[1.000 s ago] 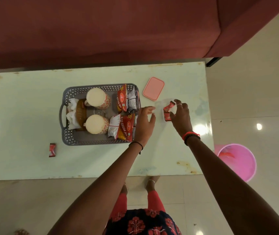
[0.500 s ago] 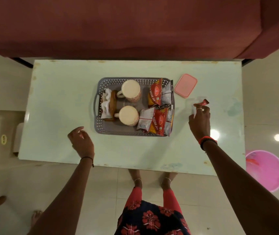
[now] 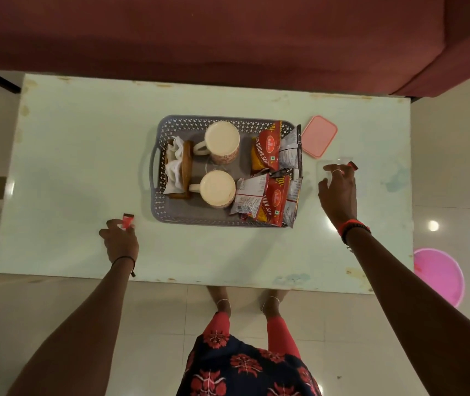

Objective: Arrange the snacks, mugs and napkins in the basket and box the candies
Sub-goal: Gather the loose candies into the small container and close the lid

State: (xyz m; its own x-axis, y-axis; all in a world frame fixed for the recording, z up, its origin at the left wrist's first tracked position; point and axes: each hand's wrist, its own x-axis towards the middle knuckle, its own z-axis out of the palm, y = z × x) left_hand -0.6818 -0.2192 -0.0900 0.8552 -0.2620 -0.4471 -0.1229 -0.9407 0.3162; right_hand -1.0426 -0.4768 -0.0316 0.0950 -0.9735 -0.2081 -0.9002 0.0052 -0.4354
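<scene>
Seen from above, a pale green rectangular tabletop (image 3: 85, 155) stands in front of a dark red sofa (image 3: 199, 38).

At the near left, the left hand (image 3: 120, 238) has crossed from the basket side within the last second and now pinches a small red wrapped candy (image 3: 127, 220) between fingertips and thumb, just off the basket's near left corner. That candy lay alone on the left of the tabletop a second ago, so the last stray sweet appears to be in hand.

In the middle sits a grey perforated plastic basket (image 3: 165, 215) with side handles. Its left end holds white paper napkins (image 3: 174, 167) in a brown wooden holder (image 3: 187, 170). Beside them stand two cream patterned mugs (image 3: 221, 141), one behind the other. The right end is filled with red and silver snack packets (image 3: 268, 170), some leaning over the rim. This part of the task looks finished.

Just right of the basket's far corner lies a flat pink plastic lid (image 3: 319, 136), off its box. Nearer, the right hand (image 3: 338, 192) rests with fingers loosely curved over a small clear plastic box (image 3: 323, 167), steadying it; a second red candy (image 3: 353, 166) shows at its fingertips, though I cannot tell whether it is gripped or already inside.

What remains, by my reading: carry the left candy across, drop it in, and close the lid.
</scene>
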